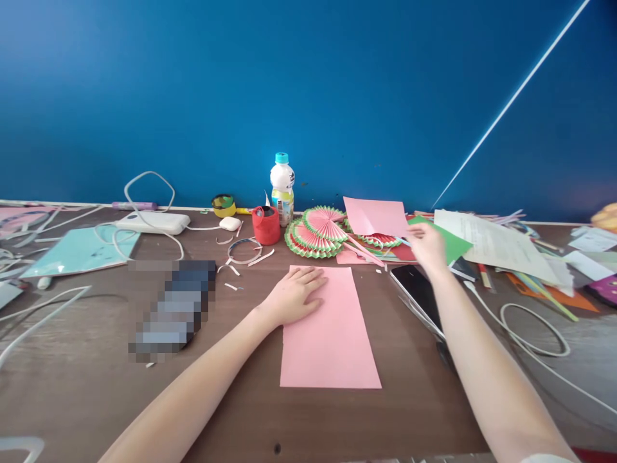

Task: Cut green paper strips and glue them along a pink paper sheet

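A sheet of pink paper [332, 341] lies lengthwise on the desk in front of me. My left hand [296, 296] rests flat on its upper part with the fingers stretched out. My right hand [427, 244] is closed at the edge of a smaller pink paper piece [376, 215], lifted above the pile at the back. Green paper [453, 241] shows just behind that hand; whether the fingers touch it too, I cannot tell. Pleated pink fans with green edges [322, 231] lie left of and under the lifted piece.
A drink bottle [282, 190] and a red tape roll [266, 225] stand near the blue wall. A tablet-like device [418, 292] sits below my right hand. Left are a blurred dark object [176, 305], a white power bank [154, 222] and cables. Printed paper [496, 241] lies right.
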The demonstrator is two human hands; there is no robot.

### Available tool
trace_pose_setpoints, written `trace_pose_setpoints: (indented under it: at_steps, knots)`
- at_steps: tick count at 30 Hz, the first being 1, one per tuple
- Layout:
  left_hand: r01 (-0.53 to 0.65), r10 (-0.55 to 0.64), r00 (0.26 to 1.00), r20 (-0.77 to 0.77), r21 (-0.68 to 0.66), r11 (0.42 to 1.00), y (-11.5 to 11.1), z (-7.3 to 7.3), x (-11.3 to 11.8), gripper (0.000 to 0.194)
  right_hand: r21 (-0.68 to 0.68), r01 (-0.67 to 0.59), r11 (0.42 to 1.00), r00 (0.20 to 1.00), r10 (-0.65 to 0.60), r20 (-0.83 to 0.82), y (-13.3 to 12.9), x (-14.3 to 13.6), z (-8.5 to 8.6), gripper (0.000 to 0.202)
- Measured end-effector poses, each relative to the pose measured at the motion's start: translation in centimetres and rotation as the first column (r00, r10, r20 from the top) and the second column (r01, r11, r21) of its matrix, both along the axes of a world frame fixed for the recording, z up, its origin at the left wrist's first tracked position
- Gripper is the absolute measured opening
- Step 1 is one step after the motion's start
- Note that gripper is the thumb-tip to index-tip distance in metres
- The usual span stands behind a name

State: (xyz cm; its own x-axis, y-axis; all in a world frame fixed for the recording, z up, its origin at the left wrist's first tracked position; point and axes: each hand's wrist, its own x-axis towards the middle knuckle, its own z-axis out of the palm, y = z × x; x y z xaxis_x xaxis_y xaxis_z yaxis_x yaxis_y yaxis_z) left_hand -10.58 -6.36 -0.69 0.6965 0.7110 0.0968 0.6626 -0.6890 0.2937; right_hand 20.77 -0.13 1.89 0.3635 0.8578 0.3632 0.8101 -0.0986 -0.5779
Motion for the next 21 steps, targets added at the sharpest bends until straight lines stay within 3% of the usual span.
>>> trace_pose_setpoints:
  at_steps: [3,6,10,14,18,21]
  knots:
    - [-0.039,0.039,0.999,0.005,0.010,0.999,0.4,0.4,-0.7,0.049,-0.127,0.149,0.981,0.984,-0.135,0.113,0.1,4.0,0.1,0.039]
    - [-0.046,0.045,0.999,0.028,0.027,0.999,0.6,0.4,-0.9,0.047,-0.246,0.119,0.962,0.982,-0.076,0.175,0.2,5.9,-0.2,0.031]
    - [-0.041,0.040,0.998,0.046,0.026,0.999,0.6,0.2,-0.8,0.047,-0.336,0.054,0.940,0.968,0.034,0.250,0.2,6.4,-0.3,0.022]
    - [-0.039,0.038,0.998,0.051,0.023,0.999,0.6,0.2,-0.8,0.047,-0.407,0.074,0.910,0.928,0.087,0.364,-1.1,5.6,0.5,0.021]
    - [-0.044,0.043,0.996,0.078,0.011,0.999,0.7,0.2,-0.8,0.045,-0.383,0.231,0.894,0.894,-0.040,0.447,-2.7,5.1,2.8,0.026]
    - [-0.052,0.052,0.992,0.112,-0.004,0.999,0.9,0.1,-0.8,0.045,-0.236,0.287,0.928,0.886,-0.164,0.435,-3.1,6.2,5.3,0.029]
